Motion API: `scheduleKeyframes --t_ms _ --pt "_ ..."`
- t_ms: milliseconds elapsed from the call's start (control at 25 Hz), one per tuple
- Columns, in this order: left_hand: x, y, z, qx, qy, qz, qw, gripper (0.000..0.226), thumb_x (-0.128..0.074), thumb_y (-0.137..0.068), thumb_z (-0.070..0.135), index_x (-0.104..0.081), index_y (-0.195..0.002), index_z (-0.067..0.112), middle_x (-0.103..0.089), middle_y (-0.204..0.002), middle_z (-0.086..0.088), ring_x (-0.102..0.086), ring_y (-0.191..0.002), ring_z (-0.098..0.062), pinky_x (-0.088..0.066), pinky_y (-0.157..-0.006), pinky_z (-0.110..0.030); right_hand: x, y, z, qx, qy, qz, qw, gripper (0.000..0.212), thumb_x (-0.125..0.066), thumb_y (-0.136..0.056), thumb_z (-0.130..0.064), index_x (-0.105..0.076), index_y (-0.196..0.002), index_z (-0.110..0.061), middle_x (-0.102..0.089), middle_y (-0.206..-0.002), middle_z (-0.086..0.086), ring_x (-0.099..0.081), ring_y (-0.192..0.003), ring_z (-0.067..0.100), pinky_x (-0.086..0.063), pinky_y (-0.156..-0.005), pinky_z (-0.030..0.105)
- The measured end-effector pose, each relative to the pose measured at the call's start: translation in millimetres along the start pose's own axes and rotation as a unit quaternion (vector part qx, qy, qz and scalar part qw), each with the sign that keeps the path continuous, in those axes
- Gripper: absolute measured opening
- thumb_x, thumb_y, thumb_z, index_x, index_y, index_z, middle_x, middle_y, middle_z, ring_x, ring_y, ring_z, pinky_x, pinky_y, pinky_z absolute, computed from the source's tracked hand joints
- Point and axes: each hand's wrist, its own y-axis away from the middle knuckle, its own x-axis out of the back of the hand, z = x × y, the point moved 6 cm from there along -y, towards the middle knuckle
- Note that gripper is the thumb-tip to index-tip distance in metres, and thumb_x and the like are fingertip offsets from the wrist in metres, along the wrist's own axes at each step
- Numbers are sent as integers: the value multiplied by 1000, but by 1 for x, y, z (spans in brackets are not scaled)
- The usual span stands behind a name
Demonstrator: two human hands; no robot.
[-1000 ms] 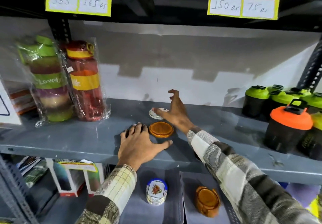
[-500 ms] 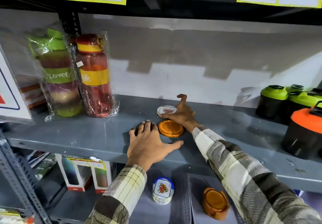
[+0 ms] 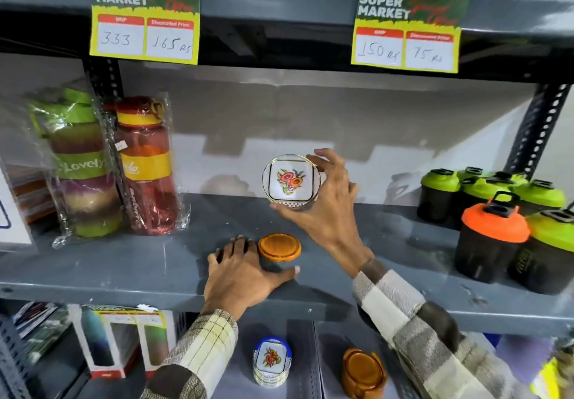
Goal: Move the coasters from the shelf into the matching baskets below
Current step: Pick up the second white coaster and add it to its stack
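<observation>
My right hand (image 3: 326, 209) holds a round white coaster with a flower print (image 3: 290, 179) tilted up, lifted above the grey shelf (image 3: 124, 268). An orange wooden coaster (image 3: 279, 247) lies flat on the shelf just below it. My left hand (image 3: 242, 277) rests flat on the shelf, fingers spread, its fingertips beside the orange coaster. Below the shelf, a stack of flower-print coasters in a blue holder (image 3: 271, 361) stands left of an orange holder with wooden coasters (image 3: 362, 372).
Wrapped bottles (image 3: 146, 165) and stacked green containers (image 3: 74, 162) stand at the shelf's left. Green-lidded and orange-lidded shakers (image 3: 494, 237) crowd the right. Boxed items (image 3: 124, 339) sit on the lower level at left. Price tags (image 3: 144, 23) hang from the shelf above.
My right hand has picked the flower-print coaster up off the shelf and tilted it toward me. My left hand stays flat by the orange coaster. The view has tilted upward.
</observation>
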Motion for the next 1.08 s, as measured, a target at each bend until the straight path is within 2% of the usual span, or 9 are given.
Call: scheduleKeyframes --t_ms 120,240,320,440,520,800,920,1040,1080 --pt "-3 0 -3 11 12 -45 999 136 -22 -53 107 -33 -155 18 -26 -166 -5 -20 -152 -24 -15 -121 -50 48 11 -33 58 -5 49 997 98 -88 -56 -58 -45 -137 -22 -24 -134 -47 -47 -124 9 -26 -87 31" --pt "-2 4 0 -9 -10 -14 1000 137 -18 -56 107 -32 -156 15 -24 -167 -6 -17 -154 -22 -15 -122 -48 93 26 -60 84 -38 85 992 100 -92 -58 -53 -30 -134 -35 -45 -144 -21 -56 -128 18 -33 -94 40" --pt "-1 5 1 -5 -11 -20 1000 137 -18 -57 107 -29 -158 14 -22 -168 -6 -16 -154 -21 -12 -123 -45 117 35 -75 110 -38 114 987 100 -94 -59 -51 -30 -134 -33 -52 -145 -5 -60 -125 24 -36 -99 48" --pt "-2 2 1 8 -3 -64 998 138 -18 -58 106 -18 -161 14 -12 -170 -6 -7 -156 -21 -6 -124 -46 137 42 -92 151 -59 133 978 97 -96 -60 -46 -33 -132 -31 -43 -143 -21 -60 -126 28 -43 -95 65" --pt "-1 2 1 9 -3 -71 997 137 -19 -59 106 -16 -162 15 -9 -171 -5 -6 -156 -21 -4 -125 -46 141 44 -98 154 -63 130 977 96 -97 -60 -43 -33 -130 -32 -39 -141 -30 -60 -127 28 -44 -94 66" --pt "1 2 1 12 7 -59 998 137 -21 -59 106 -20 -161 15 -13 -170 -5 -9 -156 -20 -7 -125 -47 138 45 -90 118 -52 108 986 97 -98 -58 -43 -32 -128 -31 -55 -142 7 -61 -122 26 -42 -91 65" --pt "4 5 3 8 0 -57 998 133 -24 -61 105 -23 -160 15 -16 -170 -6 -12 -155 -21 -9 -124 -47 135 48 -89 86 -57 74 992 95 -96 -59 -50 -30 -127 -36 -56 -141 5 -62 -121 15 -45 -93 57" --pt "6 7 5 -2 -5 -42 999 125 -28 -65 101 -32 -157 17 -24 -167 -7 -18 -153 -22 -12 -123 -46 127 55 -87 29 -102 2 994 97 -93 -58 -52 -26 -126 -35 -63 -132 3 -65 -114 9 -46 -94 22" --pt "7 9 4 -10 -6 -42 999 120 -27 -65 99 -38 -154 18 -29 -165 -8 -22 -151 -24 -14 -122 -46 124 60 -84 5 -122 -32 992 97 -93 -58 -54 -27 -126 -33 -67 -127 -3 -66 -113 9 -46 -90 17"
